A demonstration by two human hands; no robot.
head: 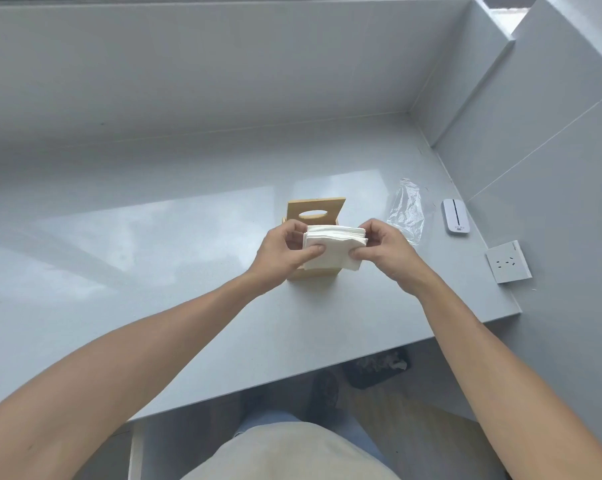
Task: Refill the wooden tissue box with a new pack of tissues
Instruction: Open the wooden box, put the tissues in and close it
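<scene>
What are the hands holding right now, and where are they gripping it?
Both hands hold the stack of tissues over the open wooden tissue box: the left hand pinches its left end, the right hand its right end.

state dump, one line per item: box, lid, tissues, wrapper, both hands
wooden tissue box: open, standing on the counter
lid: raised behind the box, oval slot showing
tissue stack: unwrapped, held over the open box, not fully in
plastic wrapper: empty, lying on the counter right of the box
left hand: fingers gripping the stack's left end
right hand: fingers gripping the stack's right end
</scene>
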